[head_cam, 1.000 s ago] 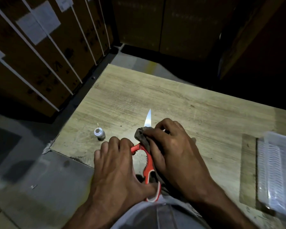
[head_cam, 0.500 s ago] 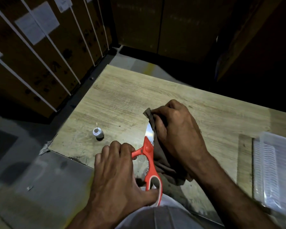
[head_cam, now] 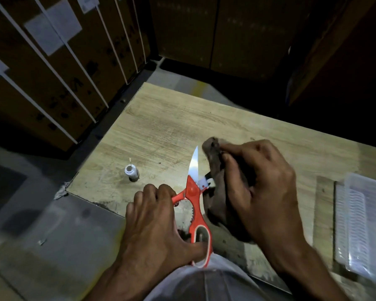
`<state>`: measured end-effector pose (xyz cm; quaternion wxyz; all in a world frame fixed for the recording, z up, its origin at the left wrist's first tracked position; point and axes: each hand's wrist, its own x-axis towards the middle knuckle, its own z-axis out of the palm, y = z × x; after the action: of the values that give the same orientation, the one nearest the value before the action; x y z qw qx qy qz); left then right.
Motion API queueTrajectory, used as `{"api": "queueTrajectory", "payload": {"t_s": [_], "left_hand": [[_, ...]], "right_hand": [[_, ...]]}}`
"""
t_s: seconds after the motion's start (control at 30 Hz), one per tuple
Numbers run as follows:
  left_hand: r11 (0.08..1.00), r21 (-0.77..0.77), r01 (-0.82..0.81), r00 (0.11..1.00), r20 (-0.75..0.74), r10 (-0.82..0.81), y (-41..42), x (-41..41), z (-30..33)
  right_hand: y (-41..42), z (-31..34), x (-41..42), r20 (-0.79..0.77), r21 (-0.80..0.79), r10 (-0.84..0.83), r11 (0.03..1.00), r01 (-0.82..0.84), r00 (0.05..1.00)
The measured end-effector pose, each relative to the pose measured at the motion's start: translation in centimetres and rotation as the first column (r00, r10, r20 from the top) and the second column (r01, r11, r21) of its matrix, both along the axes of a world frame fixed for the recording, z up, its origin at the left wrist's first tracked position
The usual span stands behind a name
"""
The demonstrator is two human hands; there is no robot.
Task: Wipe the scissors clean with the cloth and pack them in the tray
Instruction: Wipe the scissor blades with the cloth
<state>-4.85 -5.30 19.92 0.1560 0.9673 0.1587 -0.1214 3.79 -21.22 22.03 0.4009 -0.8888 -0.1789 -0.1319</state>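
Red-handled scissors (head_cam: pixel 193 205) are open, handles gripped by the left hand (head_cam: pixel 154 222) — right hand (head_cam: pixel 261 187), just beside, clutches the brown cloth (head_cam: pixel 217 183) round one blade.

The second blade of the red-handled steel scissors (head_cam: pixel 193 192) disappears under the brown crumpled cloth (head_cam: pixel 217 187). The left hand (head_cam: pixel 159 227) covers one handle loop. The clear ribbed plastic tray (head_cam: pixel 365 224) runs past the right edge, blurred.

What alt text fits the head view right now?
A left hand holds open red-handled scissors over a light wooden table while the right hand wraps one blade in a brown cloth. A clear plastic tray lies right.
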Motion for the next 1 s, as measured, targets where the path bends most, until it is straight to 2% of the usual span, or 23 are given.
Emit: {"api": "queueTrajectory", "payload": {"t_s": [0.1, 0.2, 0.57, 1.0], "left_hand": [[1.000, -0.020, 0.000, 1.000, 0.007, 0.000, 0.0, 0.0, -0.1], [1.000, -0.001, 0.015, 0.999, 0.032, -0.015, -0.1, -0.1, -0.4], [1.000, 0.015, 0.012, 0.972, 0.236, -0.016, 0.2, -1.1, -1.1], [0.999, 0.034, 0.042, 0.973, 0.225, -0.048, 0.2, -0.4, -0.7]], "right_hand": [[0.9, -0.8, -2.0, -0.057, -0.164, 0.125, 0.977, -0.133, 0.991], [1.8, -1.9, -2.2, -0.111, -0.294, 0.154, 0.939, -0.180, 0.982], [2.8, -2.2, -1.3, -0.162, -0.284, 0.196, 0.929, -0.236, 0.967], [4.1, -1.4, 2.7, -0.162, -0.253, 0.133, 0.952, -0.172, 0.978]]}}
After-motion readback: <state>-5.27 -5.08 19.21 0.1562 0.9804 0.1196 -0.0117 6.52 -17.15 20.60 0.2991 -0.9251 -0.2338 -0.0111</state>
